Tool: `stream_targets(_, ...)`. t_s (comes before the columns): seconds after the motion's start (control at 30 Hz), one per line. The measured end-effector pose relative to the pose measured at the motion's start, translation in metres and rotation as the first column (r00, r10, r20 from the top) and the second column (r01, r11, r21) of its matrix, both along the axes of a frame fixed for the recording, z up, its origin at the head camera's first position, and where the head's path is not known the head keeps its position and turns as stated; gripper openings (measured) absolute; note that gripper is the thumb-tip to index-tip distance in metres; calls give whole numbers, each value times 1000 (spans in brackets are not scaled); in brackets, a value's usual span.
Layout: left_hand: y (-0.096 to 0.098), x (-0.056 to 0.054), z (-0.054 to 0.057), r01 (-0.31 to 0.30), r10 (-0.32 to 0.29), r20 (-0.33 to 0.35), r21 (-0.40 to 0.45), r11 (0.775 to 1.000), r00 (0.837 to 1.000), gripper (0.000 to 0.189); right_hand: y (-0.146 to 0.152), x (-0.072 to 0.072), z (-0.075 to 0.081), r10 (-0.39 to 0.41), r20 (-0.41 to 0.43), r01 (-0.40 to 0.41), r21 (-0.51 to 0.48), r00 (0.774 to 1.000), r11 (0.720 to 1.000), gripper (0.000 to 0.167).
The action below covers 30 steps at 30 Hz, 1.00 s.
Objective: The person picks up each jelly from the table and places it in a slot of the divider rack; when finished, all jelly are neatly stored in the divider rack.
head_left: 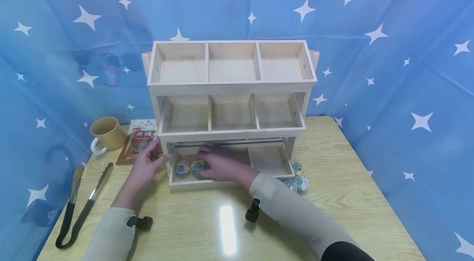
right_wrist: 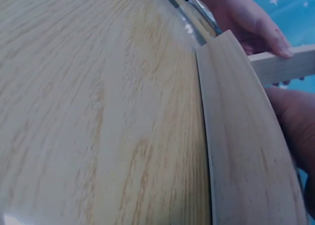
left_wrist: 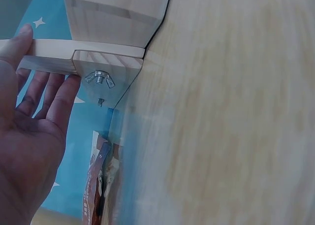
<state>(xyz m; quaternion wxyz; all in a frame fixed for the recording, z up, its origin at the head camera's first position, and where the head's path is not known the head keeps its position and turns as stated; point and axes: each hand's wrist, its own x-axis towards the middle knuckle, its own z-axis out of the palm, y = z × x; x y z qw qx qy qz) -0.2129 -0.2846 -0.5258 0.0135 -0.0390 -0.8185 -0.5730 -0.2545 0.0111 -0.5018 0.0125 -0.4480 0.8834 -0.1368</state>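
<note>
A pale wooden three-tier rack [head_left: 229, 89] stands on the table, each tier a tray split into three compartments. My left hand [head_left: 148, 164] grips its left upright [left_wrist: 49, 50], thumb on one side and fingers on the other. My right hand [head_left: 222, 164] reaches into the bottom tray [head_left: 207, 185], thumb and fingers around a small round colourful piece [head_left: 197, 165] in the left compartment. Beside that lies a similar round piece [head_left: 182, 167]. In the right wrist view the tray's front board [right_wrist: 241, 136] hides most of the right hand's fingers.
Right of the rack's foot lie several more round pieces [head_left: 301, 182]. At the left are a tan mug [head_left: 108, 133] with a white handle, a brown packet [head_left: 135, 145] and black-handled tongs [head_left: 83, 207]. A blue star-patterned curtain [head_left: 237, 1] hangs behind the wooden table [head_left: 185, 228].
</note>
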Motion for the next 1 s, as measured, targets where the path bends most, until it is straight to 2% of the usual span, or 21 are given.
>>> stream_targets(0.17, 0, 0, 0, 4, -4, -3, -1, 1000, 1000, 74, -2, 0, -2, -1, -14, 1, 24, 1000, 1000, 47)
stream_targets(0.37, 0, 0, 0, 5, -5, -9, 0, 1000, 1000, 73, -2, 1, -2, -14, 11, 14, 27, 1000, 1000, 47)
stream_targets(0.7, 0, 0, 1, -7, 7, 17, -1, 1000, 1000, 75, -1, -2, -5, -24, 50, 24, 1, 998, 1000, 49)
stream_targets(1.0, -1, 0, -1, -4, 4, 4, -5, 1000, 1000, 75, 0, -1, -4, -24, 53, 25, -20, 998, 999, 51)
